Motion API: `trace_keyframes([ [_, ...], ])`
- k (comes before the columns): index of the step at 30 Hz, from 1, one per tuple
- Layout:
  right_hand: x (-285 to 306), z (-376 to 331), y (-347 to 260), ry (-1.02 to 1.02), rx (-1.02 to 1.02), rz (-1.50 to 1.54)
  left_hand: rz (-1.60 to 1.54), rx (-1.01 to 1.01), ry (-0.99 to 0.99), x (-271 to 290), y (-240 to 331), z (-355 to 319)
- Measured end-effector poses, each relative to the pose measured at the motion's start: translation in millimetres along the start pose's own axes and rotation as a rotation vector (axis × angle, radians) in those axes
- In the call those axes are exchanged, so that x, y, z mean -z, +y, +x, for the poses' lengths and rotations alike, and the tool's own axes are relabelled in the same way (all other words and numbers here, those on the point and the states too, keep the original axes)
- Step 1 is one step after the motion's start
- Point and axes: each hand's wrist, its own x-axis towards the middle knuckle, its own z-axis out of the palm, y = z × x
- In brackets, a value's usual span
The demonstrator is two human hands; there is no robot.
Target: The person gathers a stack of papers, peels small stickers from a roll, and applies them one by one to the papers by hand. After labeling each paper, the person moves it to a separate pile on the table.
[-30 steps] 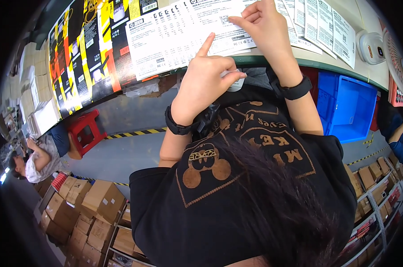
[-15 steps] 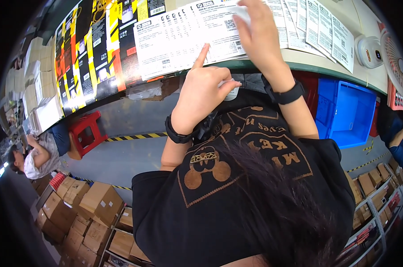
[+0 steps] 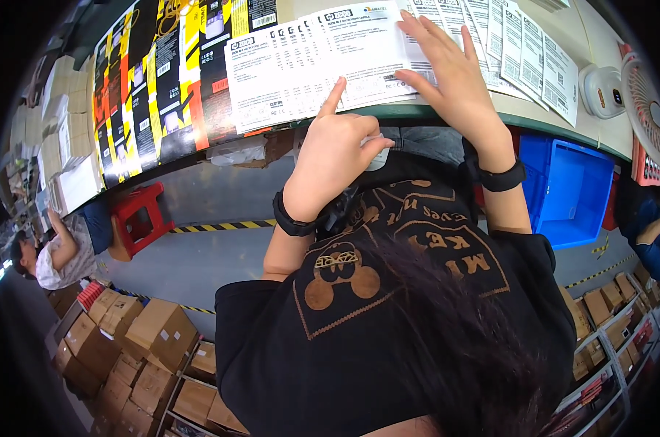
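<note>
White printed sheets (image 3: 286,73) lie overlapped in a fanned row along the near edge of the table. My left hand (image 3: 335,149) presses its outstretched index fingertip on them near their lower edge. Its other fingers are curled in, and a pale bit of something shows by the thumb, too hidden to name. To the right, my right hand (image 3: 454,80) has its fingers spread, the tips touching the right end of the row. More loose printed sheets (image 3: 537,54) lie fanned out beyond it.
Black, yellow and orange printed packaging sheets (image 3: 155,87) cover the table's left part. A white round device (image 3: 599,91) and a fan (image 3: 647,109) stand at the right. Below the table edge sit a blue bin (image 3: 574,189) and a red stool (image 3: 140,218). Cardboard boxes (image 3: 162,331) fill shelves behind.
My right hand has come down and to the right, onto the sheets, its fingers spreading. The sheet near it now lies flat. My left hand has barely moved.
</note>
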Motion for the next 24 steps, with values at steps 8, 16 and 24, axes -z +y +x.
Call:
trace_keyframes([
  [8, -16, 1, 6, 0.250, -0.481, 0.941, -0.007, 0.000, 0.011, 4, 7, 3],
  [16, -14, 16, 20, 0.044, -0.662, 1.079, -0.007, 0.018, -0.001, 5, 9, 9],
  [24, -23, 25, 27, -0.049, -0.628, 0.930, 0.010, 0.020, -0.035, 4, 5, 15],
])
